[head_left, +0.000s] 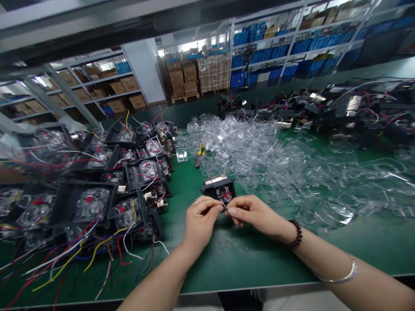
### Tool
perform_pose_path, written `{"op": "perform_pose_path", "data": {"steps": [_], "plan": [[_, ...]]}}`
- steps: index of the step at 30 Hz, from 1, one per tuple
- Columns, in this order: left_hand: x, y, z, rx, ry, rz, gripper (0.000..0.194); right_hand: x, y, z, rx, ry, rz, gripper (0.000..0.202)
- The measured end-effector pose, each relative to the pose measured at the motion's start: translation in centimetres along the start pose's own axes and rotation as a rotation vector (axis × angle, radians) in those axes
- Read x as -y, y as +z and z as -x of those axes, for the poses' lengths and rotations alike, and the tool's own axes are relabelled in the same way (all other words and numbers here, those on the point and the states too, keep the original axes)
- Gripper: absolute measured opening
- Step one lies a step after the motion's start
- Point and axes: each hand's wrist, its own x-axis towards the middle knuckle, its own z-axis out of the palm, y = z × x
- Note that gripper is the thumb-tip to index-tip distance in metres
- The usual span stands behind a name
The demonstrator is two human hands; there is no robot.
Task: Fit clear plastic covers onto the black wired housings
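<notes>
Work on one small black plastic box with a silver metal tube looks to us partway done. The box sits open on the green table, right in front of us, just past our fingertips. A see-through round part with red bits is already inside it, and its top looks uncovered to us. Our left hand and our right hand each pinch, thumb and finger pressed together, on a tiny dark piece, maybe a wire end; it is too small for us to be sure. Many open black boxes with loose coloured wires sit on our left, but we cannot tell if they are finished. The big heap of clear plastic pieces past the box and to our right seems not used yet, so we think plenty is left.
</notes>
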Motion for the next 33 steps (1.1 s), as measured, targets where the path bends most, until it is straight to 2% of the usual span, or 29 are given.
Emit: {"op": "perform_pose_path", "data": {"steps": [6,13,16,21,26,33], "plan": [[0.24,0.04,0.33,-0.024,0.345,-0.213,0.012,-0.43,-0.02,-0.02,-0.009,0.001,-0.005,0.042],[0.49,-0.07,0.38,0.049,0.445,-0.330,0.013,-0.51,0.00,-0.06,-0.008,0.009,0.003,0.041],[0.46,-0.12,0.41,0.094,0.430,-0.372,0.012,-0.63,0.14,-0.23,-0.049,0.011,-0.025,0.039],[0.19,0.11,0.40,0.151,0.256,-0.355,0.014,-0.66,0.37,-0.44,-0.142,-0.007,-0.189,0.044],[0.23,0.32,0.38,0.186,0.196,-0.299,0.014,-0.72,0.31,-0.37,-0.098,-0.005,-0.180,0.042],[0.39,0.36,0.52,0.124,0.138,-0.151,0.014,-0.84,0.20,-0.32,-0.078,-0.030,-0.204,0.041]]}}
